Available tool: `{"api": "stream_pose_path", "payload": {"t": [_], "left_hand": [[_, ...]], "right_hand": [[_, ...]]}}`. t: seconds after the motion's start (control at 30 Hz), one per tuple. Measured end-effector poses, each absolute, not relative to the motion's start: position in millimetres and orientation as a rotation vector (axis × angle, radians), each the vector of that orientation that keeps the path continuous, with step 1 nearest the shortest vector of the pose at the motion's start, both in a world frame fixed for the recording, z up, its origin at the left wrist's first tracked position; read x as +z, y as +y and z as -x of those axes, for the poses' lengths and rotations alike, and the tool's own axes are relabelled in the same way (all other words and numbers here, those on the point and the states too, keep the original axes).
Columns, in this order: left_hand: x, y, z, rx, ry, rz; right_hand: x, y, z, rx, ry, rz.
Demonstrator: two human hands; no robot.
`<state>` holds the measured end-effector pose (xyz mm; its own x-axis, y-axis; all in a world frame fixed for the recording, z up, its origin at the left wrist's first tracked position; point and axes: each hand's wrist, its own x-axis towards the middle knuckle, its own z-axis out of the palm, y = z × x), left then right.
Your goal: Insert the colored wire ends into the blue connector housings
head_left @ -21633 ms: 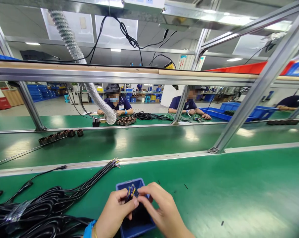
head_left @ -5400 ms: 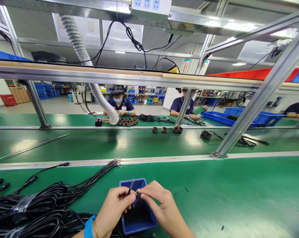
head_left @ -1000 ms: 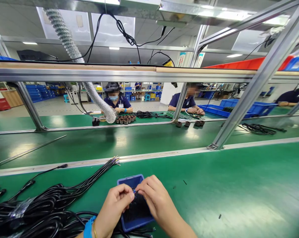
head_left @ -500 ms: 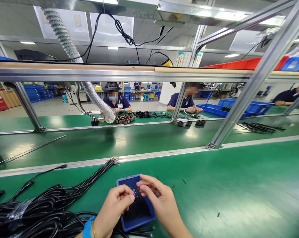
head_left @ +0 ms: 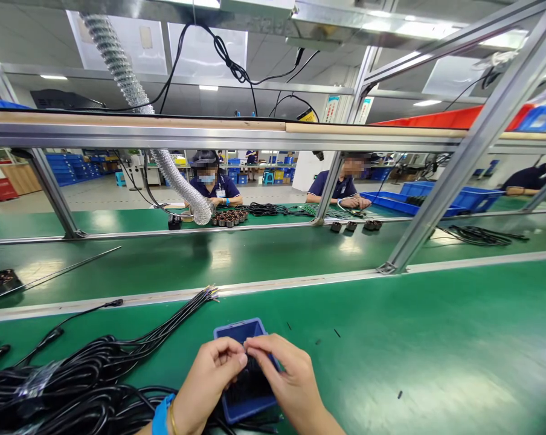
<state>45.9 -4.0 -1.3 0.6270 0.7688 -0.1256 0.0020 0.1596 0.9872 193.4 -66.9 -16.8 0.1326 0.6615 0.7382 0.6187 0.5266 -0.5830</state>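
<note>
My left hand (head_left: 211, 373) is closed in a pinch above a small blue box (head_left: 237, 330). Opposite it, my right hand (head_left: 295, 376) also pinches, and the fingertips of both hands meet over the box. Whatever they hold is too small and covered to make out. Dark small pieces (head_left: 251, 386) lie in the box, partly hidden by my hands. To the left is a bundle of black cables (head_left: 96, 356), with coloured wire ends (head_left: 209, 294) fanned out at its far tip.
A few thin black bits (head_left: 337, 333) lie on the green bench (head_left: 413, 338) at right. A metal frame post (head_left: 431, 193) slants across the right side. Beyond the rail, two co-workers (head_left: 213, 186) sit near copper-wound parts (head_left: 230, 217). A flexible silver duct (head_left: 173, 175) hangs down.
My right hand has moved left and slightly down, bringing its fingertips from apart to meeting those of my left hand. The left hand stays almost in place.
</note>
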Motion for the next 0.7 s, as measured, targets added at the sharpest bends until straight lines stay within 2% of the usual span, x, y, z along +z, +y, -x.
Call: {"api": "stream_pose_path", "payload": {"t": [0.17,0.43,0.7], "left_hand": [[-3,-4,-44,0.687,0.700,-1.253],[-14,-5,-43,0.775,0.692,-1.320],[-15,-8,-41,0.747,0.702,-1.328]], "right_hand": [[-7,-68,-198,0.038,-1.678,1.201],[-5,-67,-200,0.425,-1.574,1.285],[-6,-69,-206,0.411,-1.701,1.215]]}}
